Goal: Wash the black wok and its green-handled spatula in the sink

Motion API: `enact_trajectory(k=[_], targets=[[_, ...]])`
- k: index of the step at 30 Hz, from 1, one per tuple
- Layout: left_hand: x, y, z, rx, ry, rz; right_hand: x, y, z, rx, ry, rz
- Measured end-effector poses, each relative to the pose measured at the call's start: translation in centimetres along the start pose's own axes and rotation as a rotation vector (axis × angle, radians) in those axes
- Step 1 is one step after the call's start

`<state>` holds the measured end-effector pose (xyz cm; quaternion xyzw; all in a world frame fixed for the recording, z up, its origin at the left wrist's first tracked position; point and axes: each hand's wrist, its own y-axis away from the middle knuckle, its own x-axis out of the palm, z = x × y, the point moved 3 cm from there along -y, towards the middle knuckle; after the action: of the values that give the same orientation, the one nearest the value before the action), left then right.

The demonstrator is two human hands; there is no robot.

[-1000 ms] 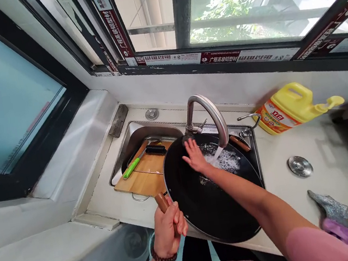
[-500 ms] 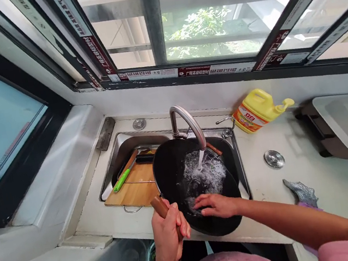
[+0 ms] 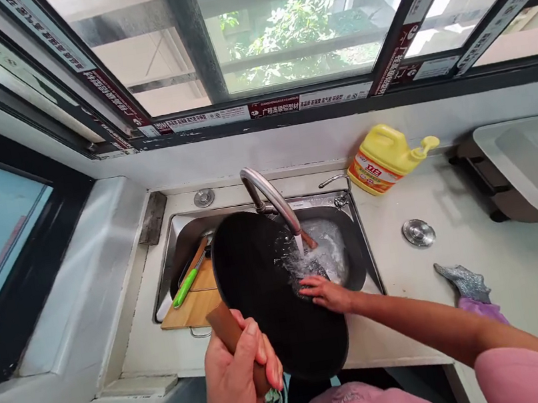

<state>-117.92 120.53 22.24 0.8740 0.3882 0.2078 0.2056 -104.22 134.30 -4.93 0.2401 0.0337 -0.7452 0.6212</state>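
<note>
My left hand (image 3: pixel 240 381) is closed around the brown wooden handle of a large black wok (image 3: pixel 263 296). The wok is tilted over the sink (image 3: pixel 369 260), its far side under a curved metal faucet (image 3: pixel 270 191). Running water (image 3: pixel 300 245) falls near the wok's right edge, by a second wooden grip (image 3: pixel 309 239), and foamy water stands in the basin. My right hand (image 3: pixel 327 292) lies with fingers stretched on the wok's inner surface near the rim. A dark wet patch shows under its fingertips; I cannot tell whether something is there.
A wooden cutting board (image 3: pixel 189 310) and a green-handled utensil (image 3: pixel 185 288) lie across the left basin. On the right counter are a yellow detergent jug (image 3: pixel 388 157), a metal drain plug (image 3: pixel 419 233), a grey-and-purple cloth item (image 3: pixel 468 286) and a lidded rack (image 3: pixel 532 172).
The wok has tipped more steeply, and the pooled water has run from it into the right basin. My left hand has come nearer and left; my right hand has shifted slightly upward.
</note>
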Motion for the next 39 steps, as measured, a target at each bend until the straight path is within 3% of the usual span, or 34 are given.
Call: enact_trajectory(k=[3, 6, 8, 10, 12, 15, 18, 21, 24, 26, 28, 30, 32, 34, 36, 39], targets=[[-0.4, 0.3, -0.3, 0.007, -0.006, -0.004, 2.0, -0.8, 1.1, -0.084, -0.011, -0.004], [-0.7, 0.3, -0.2, 0.011, -0.002, -0.017, 5.1, -4.3, 7.1, -0.42, -0.147, 0.005], [-1.2, 0.4, -0.1, 0.015, -0.012, -0.035, 5.1, -8.4, 10.3, -0.542, -0.103, -0.05], [-1.9, 0.6, 0.1, 0.02, -0.02, -0.049, 2.8, -12.3, 10.4, -0.433, 0.002, -0.152], [-3.1, 0.8, 0.3, 0.028, -0.021, -0.057, -0.7, -14.2, 7.6, -0.167, 0.109, -0.271], [-5.1, 1.0, 0.5, 0.034, -0.011, -0.081, -3.6, -11.6, 2.0, 0.111, 0.252, -0.34], [-6.5, 0.9, 0.5, 0.042, 0.024, -0.092, -0.9, -6.7, 0.6, 0.161, 0.313, -0.258], [-6.9, 0.8, 0.4, 0.047, 0.053, -0.092, 5.0, -5.4, 4.9, -0.013, 0.21, -0.165], [-6.6, 0.8, 0.5, 0.043, 0.038, -0.094, 7.8, -9.2, 10.8, -0.295, 0.113, -0.203], [-6.2, 1.0, 0.6, 0.043, 0.02, -0.094, 6.1, -12.8, 11.8, -0.261, 0.162, -0.287], [-6.0, 1.2, 0.7, 0.05, 0.013, -0.089, 2.4, -14.8, 9.7, -0.055, 0.247, -0.357], [-5.8, 1.2, 0.8, 0.059, 0.024, -0.073, -0.9, -14.1, 6.1, 0.08, 0.289, -0.387], [-5.7, 1.1, 1.0, 0.07, 0.045, -0.05, -2.2, -11.2, 3.0, 0.156, 0.327, -0.377], [-5.5, 0.9, 1.1, 0.075, 0.06, -0.041, -0.7, -7.8, 1.6, 0.185, 0.351, -0.335], [-5.4, 0.7, 1.1, 0.075, 0.062, -0.046, 2.6, -5.8, 2.5, 0.115, 0.318, -0.285], [-5.3, 0.5, 0.9, 0.072, 0.043, -0.055, 6.6, -6.8, 6.1, -0.12, 0.225, -0.246]])
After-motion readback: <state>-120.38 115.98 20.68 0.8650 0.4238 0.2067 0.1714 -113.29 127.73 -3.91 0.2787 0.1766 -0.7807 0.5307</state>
